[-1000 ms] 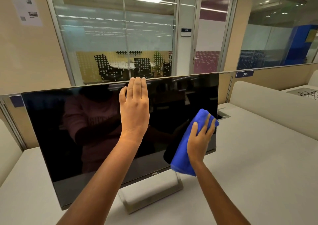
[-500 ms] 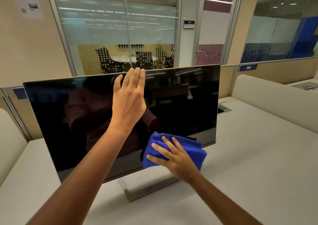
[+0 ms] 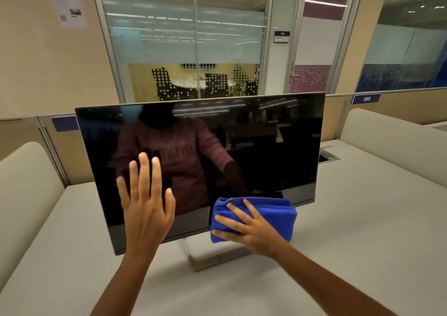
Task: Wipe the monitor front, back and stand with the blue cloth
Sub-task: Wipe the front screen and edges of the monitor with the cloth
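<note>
A black monitor (image 3: 242,146) stands on a pale desk (image 3: 362,243), its dark screen reflecting a person in a pink top. The left hand (image 3: 145,209) is raised in front of the lower left part of the screen, palm forward, fingers spread and holding nothing; whether it touches the glass is unclear. The right hand (image 3: 246,228) lies flat with fingers splayed on a folded blue cloth (image 3: 273,216), pressing it against the monitor's bottom edge, just above the silver stand (image 3: 212,255). Behind the desk is a glass-walled meeting room (image 3: 193,49).
</note>
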The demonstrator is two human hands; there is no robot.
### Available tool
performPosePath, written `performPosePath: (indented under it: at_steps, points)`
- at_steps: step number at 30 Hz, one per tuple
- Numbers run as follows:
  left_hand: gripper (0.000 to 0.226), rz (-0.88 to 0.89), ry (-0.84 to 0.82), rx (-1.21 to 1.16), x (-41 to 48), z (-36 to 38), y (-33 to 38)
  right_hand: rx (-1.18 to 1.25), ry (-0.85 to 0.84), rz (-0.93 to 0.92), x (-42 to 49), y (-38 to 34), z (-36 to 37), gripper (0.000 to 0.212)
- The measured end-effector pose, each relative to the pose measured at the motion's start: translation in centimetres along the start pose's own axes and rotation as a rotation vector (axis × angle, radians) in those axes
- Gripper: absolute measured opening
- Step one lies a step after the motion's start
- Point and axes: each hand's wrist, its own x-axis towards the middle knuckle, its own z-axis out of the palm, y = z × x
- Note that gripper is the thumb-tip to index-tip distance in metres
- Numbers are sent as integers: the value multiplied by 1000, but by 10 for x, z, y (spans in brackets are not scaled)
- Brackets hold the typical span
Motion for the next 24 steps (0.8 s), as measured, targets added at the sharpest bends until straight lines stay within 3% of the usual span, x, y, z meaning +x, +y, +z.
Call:
performPosePath:
  at_steps: [3,5,7,11,19,22,24]
  points:
    - [64,-188,-38,-86,-23,-1,-13,-5,22,-67,11,-9,-1,72]
    - [66,-272,-64,-136,-36,-1,-18,-16,64,-55,2,2,-1,67]
    - [66,-334,-89,-173,-48,0,-22,-23,96,36,-16,22,-3,66]
    - [65,-410,-127,-275,-65,2,-24,-29,78,263,-43,69,-15,85]
    - [60,-382,-101,-566,-80,-7,-41,-57,-33,-4,-28,49,-11,87]
    - [71,-448,-92,-815,-90,-11,-52,-21,-10,-21,-18,35,-7,91]
    - [72,-508,-102,-892,-94,-14,-57,2,27,-29,-9,28,-4,82]
